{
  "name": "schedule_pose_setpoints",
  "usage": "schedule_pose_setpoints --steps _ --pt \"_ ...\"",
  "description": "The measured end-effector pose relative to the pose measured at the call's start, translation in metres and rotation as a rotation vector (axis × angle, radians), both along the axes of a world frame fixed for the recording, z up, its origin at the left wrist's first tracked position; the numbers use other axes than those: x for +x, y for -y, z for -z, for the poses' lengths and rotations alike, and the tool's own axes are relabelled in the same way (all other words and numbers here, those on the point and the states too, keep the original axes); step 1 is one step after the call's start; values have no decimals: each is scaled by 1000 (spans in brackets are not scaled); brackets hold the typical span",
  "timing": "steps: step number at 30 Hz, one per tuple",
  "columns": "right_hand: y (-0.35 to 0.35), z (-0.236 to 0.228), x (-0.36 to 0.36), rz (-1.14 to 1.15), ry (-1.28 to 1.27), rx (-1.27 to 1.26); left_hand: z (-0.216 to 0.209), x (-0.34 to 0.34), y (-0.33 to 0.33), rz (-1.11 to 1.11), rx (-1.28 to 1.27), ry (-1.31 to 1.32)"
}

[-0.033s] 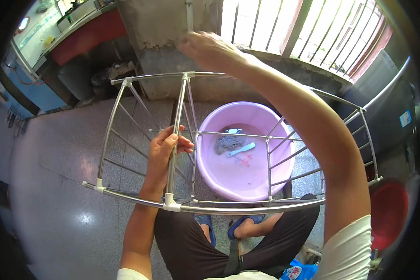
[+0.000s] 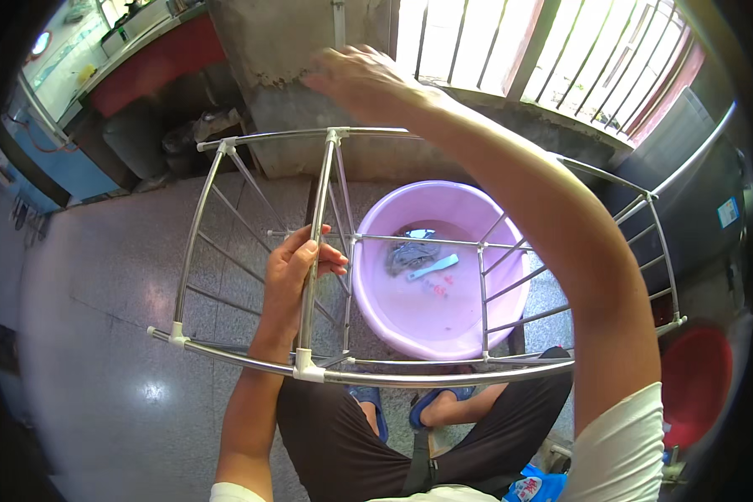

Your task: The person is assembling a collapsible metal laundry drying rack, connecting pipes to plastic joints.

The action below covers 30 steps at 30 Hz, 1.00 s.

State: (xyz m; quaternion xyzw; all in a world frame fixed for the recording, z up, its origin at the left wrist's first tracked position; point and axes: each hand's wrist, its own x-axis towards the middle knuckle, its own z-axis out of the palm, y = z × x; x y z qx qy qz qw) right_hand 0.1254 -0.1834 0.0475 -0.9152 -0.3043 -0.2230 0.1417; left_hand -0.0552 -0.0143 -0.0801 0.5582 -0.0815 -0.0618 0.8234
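A silver metal-tube rack with white plastic joints (image 2: 309, 366) stretches across in front of me, over my knees. My left hand (image 2: 297, 263) is closed round one of its tubes, left of the middle, with the fingertips showing past the tube. Beyond the rack's far bar, my right hand (image 2: 364, 84) is raised and slightly blurred. Its fingers look stretched out, and I see nothing in it. Below the rack stands a lilac basin (image 2: 376, 305) holding water. In it lie a dark wet cloth (image 2: 406, 257) and a pale blue brush-like tool (image 2: 433, 268).
A barred window (image 2: 552, 58) is at the far right above a worn wall. A red-fronted counter (image 2: 159, 67) stands at the far left. At the right is a red basin (image 2: 699, 385). A blue packet (image 2: 535, 485) lies beside my right thigh.
My right hand has moved slightly left and up, and its forearm has shifted left. My left hand keeps its hold on the rack, which has hardly moved.
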Motion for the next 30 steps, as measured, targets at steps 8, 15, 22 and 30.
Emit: schedule_pose_setpoints --steps 8,15,22,30 --pt "-70 82 10 148 85 -50 0 0 -1 -2 -29 -37" --pt "-60 74 26 169 -188 -65 0 3 4 17 -17 -62" --pt "-50 72 15 231 -387 -84 -1 4 3 6 -48 -55" --pt "-21 67 16 257 -468 -3 -1 0 7 -76 -59 -38"
